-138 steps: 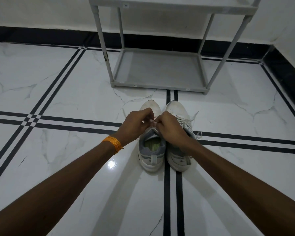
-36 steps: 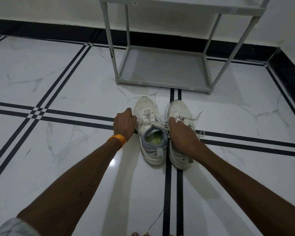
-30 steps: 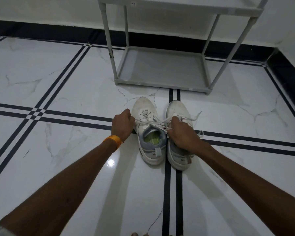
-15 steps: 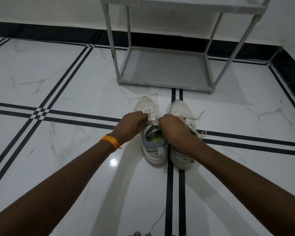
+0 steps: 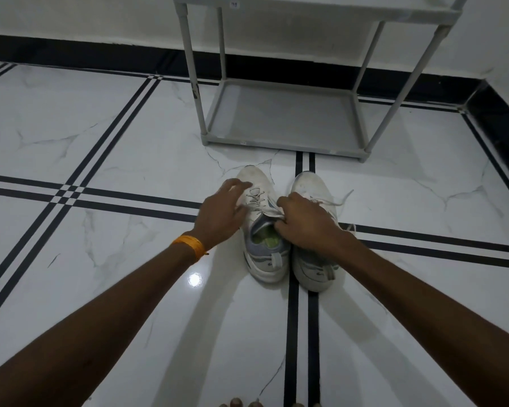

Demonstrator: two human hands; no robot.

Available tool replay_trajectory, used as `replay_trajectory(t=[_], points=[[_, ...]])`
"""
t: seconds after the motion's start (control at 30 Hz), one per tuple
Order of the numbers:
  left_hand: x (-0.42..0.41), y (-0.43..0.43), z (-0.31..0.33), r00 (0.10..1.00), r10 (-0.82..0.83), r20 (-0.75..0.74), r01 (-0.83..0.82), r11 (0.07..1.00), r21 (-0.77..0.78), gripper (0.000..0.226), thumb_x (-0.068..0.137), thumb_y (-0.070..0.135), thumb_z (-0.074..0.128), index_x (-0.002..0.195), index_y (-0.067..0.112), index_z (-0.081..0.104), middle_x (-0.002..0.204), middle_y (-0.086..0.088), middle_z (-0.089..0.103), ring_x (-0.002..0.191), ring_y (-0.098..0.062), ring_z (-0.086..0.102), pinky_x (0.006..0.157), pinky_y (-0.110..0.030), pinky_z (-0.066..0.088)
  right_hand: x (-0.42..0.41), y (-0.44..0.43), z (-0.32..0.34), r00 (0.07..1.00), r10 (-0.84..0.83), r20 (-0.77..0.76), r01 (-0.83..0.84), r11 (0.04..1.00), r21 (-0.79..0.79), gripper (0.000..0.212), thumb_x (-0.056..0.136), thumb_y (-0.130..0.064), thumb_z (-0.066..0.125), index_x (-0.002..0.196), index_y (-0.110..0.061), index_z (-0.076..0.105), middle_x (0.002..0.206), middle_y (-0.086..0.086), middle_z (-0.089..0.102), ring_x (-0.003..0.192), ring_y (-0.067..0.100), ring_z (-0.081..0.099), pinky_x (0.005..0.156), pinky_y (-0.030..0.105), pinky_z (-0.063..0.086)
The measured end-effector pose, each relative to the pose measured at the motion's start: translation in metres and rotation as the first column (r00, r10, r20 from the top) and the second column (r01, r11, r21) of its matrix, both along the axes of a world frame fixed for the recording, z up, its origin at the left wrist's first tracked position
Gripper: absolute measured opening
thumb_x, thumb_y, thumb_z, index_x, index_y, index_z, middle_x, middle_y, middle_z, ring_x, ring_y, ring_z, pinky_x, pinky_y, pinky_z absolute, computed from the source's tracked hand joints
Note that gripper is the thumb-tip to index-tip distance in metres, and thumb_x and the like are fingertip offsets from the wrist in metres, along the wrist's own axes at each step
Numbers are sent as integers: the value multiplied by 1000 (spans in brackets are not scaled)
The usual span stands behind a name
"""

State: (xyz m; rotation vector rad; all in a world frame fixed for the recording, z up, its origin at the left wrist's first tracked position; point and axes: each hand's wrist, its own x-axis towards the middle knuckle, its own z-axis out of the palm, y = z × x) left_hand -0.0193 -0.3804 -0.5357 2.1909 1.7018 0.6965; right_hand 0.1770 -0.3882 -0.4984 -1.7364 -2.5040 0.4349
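Note:
Two white sneakers stand side by side on the floor, toes pointing away from me. The left sneaker (image 5: 263, 251) has a grey collar and a green insole; its white laces (image 5: 257, 199) cross the tongue. My right hand (image 5: 306, 221) is over the gap between the shoes and pinches a lace end at the left sneaker's tongue, covering part of the right sneaker (image 5: 315, 268). My left hand (image 5: 221, 212), with an orange band at the wrist, is spread with loose fingers beside the left sneaker's toe, holding nothing.
A grey two-tier shoe rack (image 5: 279, 118) stands just beyond the sneakers against the white wall, its lower shelf bare. The white marble floor (image 5: 115, 289) has black line pairs. A black skirting runs along the walls. Toes (image 5: 238, 403) show at the bottom edge.
Half a second ago both hands were together at the left sneaker's laces. My left hand has let go and opened, moving left and forward; the right hand still pinches the lace.

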Motion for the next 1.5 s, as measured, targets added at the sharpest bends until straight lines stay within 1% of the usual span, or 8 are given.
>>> replay_trajectory(t=[0.1,0.27,0.6,0.87,1.07,1.23,1.37,1.5], points=[[10,0,-3,965,-224,-134,220,975,-43,37,95,18,54,132,18,57,138,-5,52,109,-26,61,84,-35,54,-9,-2,2,997,55,54,-56,998,19,34,95,-36,49,118,-12,57,110,9,56,97,29,60,77,39,47],[9,-2,-5,959,-238,-152,249,967,59,22,95,16,54,116,13,61,117,-7,62,92,-25,63,74,-33,53,-12,2,0,965,113,236,-139,986,96,16,86,-8,63,102,-9,63,102,12,62,92,31,64,66,33,38],[-10,-8,-13,846,-258,-466,359,923,141,32,79,9,73,109,10,61,72,-9,61,53,-24,57,48,-24,30,-3,-16,2,941,166,294,-214,967,139,16,93,-18,56,107,-10,56,100,14,68,89,35,66,65,36,37],[-13,-7,-21,880,-250,-404,333,931,150,32,81,21,75,109,11,61,75,-9,64,58,-23,61,53,-23,38,-9,-16,2,988,57,142,-66,996,61,14,93,-18,57,104,-10,58,97,15,67,88,34,64,65,33,36],[-39,1,-19,928,-175,-329,194,981,25,22,93,40,56,108,25,53,90,-3,67,74,-20,61,69,-31,52,-39,-15,-7,981,-70,-180,64,997,-41,24,101,-23,45,85,-12,60,75,7,60,62,23,54,62,31,40],[-35,9,16,989,12,-148,-9,1000,23,32,82,21,65,113,21,62,118,-1,65,97,-24,63,82,-38,55,-24,-20,5,906,-166,-390,73,968,-242,26,99,-32,51,92,-12,65,83,7,71,59,20,67,54,25,51],[35,4,39,989,-50,142,43,998,54,32,84,12,60,116,16,64,119,-1,67,106,-17,60,96,-33,46,31,-12,26,884,-342,-320,341,938,-61,21,95,-18,58,111,-10,70,101,7,73,82,17,68,79,26,53],[95,-4,22,971,-233,57,239,957,-164,21,90,18,58,106,9,68,106,-8,70,89,-23,65,82,-34,51,76,-15,21,828,-537,-158,485,829,-279,17,86,-17,71,99,-5,73,88,13,74,74,24,71,73,35,59]])
